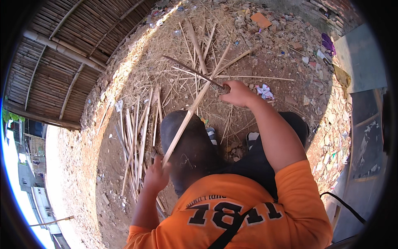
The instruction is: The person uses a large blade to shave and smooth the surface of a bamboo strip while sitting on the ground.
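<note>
My left hand point(156, 175) is closed around the near end of a long pale bamboo strip point(185, 123). The strip slants up and away across my left knee. A small dark thing point(154, 152) shows beside the left fingers; its kind is unclear. My right hand point(237, 94) grips the handle of a knife point(188, 69) with a long, narrow dark blade, which points to the far left. The blade crosses the strip near its far part; whether they touch, I cannot tell. A pile of split bamboo strips point(134, 141) lies on the ground by my left arm.
More bamboo pieces point(194, 43) lie ahead among shavings. Rubble and litter cover the ground, including a crumpled wrapper point(265, 92) and an orange tile piece point(260, 20). A woven bamboo wall point(62, 62) rises at the left; a grey panel point(365, 141) stands at the right.
</note>
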Demonstrator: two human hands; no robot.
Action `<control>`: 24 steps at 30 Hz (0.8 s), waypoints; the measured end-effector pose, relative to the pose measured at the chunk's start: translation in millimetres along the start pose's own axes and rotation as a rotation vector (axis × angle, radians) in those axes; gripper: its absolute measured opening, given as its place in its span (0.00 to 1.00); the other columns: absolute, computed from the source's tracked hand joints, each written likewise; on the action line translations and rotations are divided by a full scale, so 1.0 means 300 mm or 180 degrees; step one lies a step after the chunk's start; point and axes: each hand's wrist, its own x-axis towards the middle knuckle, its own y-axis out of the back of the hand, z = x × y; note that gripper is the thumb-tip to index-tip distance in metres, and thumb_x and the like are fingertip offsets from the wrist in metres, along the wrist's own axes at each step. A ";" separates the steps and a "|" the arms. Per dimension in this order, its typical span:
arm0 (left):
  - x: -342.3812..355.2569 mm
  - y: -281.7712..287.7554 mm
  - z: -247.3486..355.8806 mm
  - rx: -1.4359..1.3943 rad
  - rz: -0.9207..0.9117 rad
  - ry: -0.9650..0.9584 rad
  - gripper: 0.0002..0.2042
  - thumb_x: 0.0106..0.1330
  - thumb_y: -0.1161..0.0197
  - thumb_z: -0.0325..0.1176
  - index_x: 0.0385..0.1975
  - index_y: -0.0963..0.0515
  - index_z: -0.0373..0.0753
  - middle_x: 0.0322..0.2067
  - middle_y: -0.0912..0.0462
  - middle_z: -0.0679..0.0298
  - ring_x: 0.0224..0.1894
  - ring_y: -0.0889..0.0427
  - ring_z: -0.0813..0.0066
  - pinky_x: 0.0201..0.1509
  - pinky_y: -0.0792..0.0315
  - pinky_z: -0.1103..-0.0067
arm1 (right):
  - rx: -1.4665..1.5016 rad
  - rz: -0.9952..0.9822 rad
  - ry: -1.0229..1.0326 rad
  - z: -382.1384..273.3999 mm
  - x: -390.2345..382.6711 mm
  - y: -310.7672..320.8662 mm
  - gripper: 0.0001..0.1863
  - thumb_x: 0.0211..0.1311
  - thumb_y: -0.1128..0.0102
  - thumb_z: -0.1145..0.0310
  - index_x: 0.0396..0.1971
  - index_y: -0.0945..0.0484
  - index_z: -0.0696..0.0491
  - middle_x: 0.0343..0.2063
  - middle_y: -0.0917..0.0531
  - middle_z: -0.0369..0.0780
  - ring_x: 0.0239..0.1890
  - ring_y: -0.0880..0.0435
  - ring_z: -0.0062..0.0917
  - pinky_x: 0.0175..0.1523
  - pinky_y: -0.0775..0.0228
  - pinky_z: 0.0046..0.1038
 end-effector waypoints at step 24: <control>0.042 -0.085 -0.081 -0.0487 0.0202 -0.0392 0.18 0.73 0.48 0.43 0.28 0.34 0.33 0.21 0.25 0.40 0.28 0.25 0.33 0.30 0.35 0.51 | 0.0885 -0.0212 -0.0148 0.033 -0.003 0.041 0.17 0.56 0.28 0.64 0.38 0.25 0.55 0.22 0.21 0.32 0.15 0.30 0.14 0.20 0.37 0.24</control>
